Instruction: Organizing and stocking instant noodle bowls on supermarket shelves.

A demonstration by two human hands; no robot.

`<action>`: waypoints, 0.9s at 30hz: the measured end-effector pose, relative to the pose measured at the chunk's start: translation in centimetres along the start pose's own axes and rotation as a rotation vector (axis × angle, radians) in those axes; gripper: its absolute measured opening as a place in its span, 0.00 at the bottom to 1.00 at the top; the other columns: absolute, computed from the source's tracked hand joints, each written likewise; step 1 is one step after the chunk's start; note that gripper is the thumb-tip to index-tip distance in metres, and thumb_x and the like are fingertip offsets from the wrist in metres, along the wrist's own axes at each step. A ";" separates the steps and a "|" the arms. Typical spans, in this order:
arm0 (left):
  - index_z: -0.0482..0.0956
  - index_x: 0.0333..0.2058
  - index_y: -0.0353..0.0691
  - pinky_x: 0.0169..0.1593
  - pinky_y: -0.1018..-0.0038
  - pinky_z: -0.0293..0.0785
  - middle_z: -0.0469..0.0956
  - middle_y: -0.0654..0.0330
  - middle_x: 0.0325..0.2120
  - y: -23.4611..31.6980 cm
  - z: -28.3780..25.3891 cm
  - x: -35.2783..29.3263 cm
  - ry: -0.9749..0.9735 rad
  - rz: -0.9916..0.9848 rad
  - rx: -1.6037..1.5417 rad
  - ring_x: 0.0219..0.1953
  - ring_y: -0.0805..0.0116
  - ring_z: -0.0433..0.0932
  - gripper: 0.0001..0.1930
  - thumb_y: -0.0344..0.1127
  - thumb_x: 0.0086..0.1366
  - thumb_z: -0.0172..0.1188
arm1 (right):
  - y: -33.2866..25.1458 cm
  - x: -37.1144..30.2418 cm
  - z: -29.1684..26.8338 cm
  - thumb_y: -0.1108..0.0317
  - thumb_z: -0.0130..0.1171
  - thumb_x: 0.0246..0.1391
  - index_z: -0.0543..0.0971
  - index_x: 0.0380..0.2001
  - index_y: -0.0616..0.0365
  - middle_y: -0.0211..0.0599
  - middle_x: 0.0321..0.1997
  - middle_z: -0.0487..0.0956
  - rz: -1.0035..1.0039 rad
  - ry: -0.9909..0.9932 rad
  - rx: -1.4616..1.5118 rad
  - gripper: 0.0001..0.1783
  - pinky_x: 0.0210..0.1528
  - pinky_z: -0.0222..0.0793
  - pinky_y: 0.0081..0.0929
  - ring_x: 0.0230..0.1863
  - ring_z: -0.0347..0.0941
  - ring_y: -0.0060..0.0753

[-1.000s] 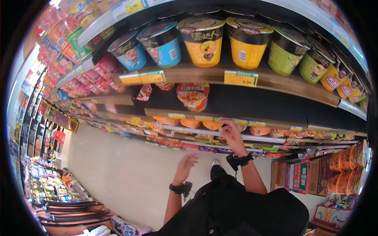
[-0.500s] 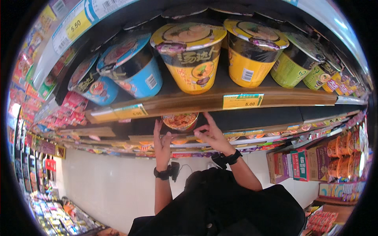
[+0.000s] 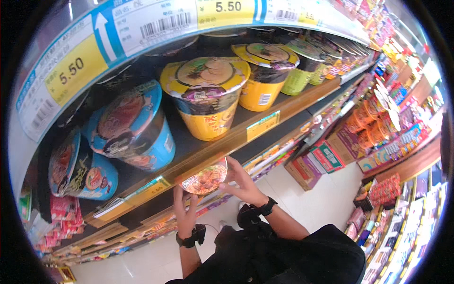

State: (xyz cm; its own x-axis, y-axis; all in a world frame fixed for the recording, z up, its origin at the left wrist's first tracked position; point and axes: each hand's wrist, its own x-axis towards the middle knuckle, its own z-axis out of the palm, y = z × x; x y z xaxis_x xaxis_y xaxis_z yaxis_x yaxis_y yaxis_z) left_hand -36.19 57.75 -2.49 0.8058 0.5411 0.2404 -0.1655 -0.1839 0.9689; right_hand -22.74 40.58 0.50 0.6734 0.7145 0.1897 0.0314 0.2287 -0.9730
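Between your two hands, just below the upper shelf's edge [image 3: 215,153], is a round noodle bowl [image 3: 208,181], its lid printed with a reddish noodle dish; your right hand [image 3: 240,183] has its fingers and thumb closed on its side. Your left hand [image 3: 185,207] has its fingers apart at the rim, grip impossible to tell. Lids cover the blue cups [image 3: 161,147] and yellow cups [image 3: 210,124] above, hiding their contents, and the bowl's far edge is hidden.

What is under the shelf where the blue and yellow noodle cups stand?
Below its wooden edge, a noodle bowl shows between the left hand and the right hand, with part of a dark lower shelf. Whatever lies further back is covered by this edge.
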 end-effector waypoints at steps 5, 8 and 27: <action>0.70 0.60 0.29 0.57 0.69 0.69 0.71 0.52 0.54 -1.0 0.2 0.5 -0.142 0.084 0.030 0.54 0.64 0.73 0.25 0.31 0.66 0.60 | -2.3 -5.1 -1.2 0.71 0.63 0.58 0.49 0.72 0.59 0.33 0.58 0.72 0.020 0.152 0.057 0.45 0.49 0.69 0.26 0.49 0.71 0.21; 0.72 0.58 0.27 0.57 0.68 0.70 0.72 0.55 0.47 0.7 2.0 0.6 -0.189 0.100 0.004 0.52 0.63 0.74 0.26 0.29 0.62 0.63 | -2.8 -9.2 -3.1 0.70 0.65 0.57 0.51 0.71 0.60 0.37 0.60 0.72 0.018 0.195 -0.035 0.46 0.51 0.71 0.30 0.50 0.73 0.25; 0.64 0.60 0.37 0.64 0.68 0.63 0.70 0.58 0.56 8.7 37.7 -15.9 -1.149 -0.127 -0.363 0.60 0.68 0.68 0.32 0.29 0.59 0.68 | -13.9 -45.7 -17.4 0.67 0.81 0.37 0.48 0.74 0.56 0.36 0.71 0.61 -0.009 0.779 -0.219 0.66 0.70 0.55 0.38 0.69 0.59 0.31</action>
State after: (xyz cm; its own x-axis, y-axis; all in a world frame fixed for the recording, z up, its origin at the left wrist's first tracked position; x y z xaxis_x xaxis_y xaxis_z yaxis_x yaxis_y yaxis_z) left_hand -29.00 16.62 -0.06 0.8322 -0.5393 0.1287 -0.0501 0.1579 0.9862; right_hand -41.11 -6.76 3.08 0.9911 0.0288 0.1297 0.1285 0.0400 -0.9909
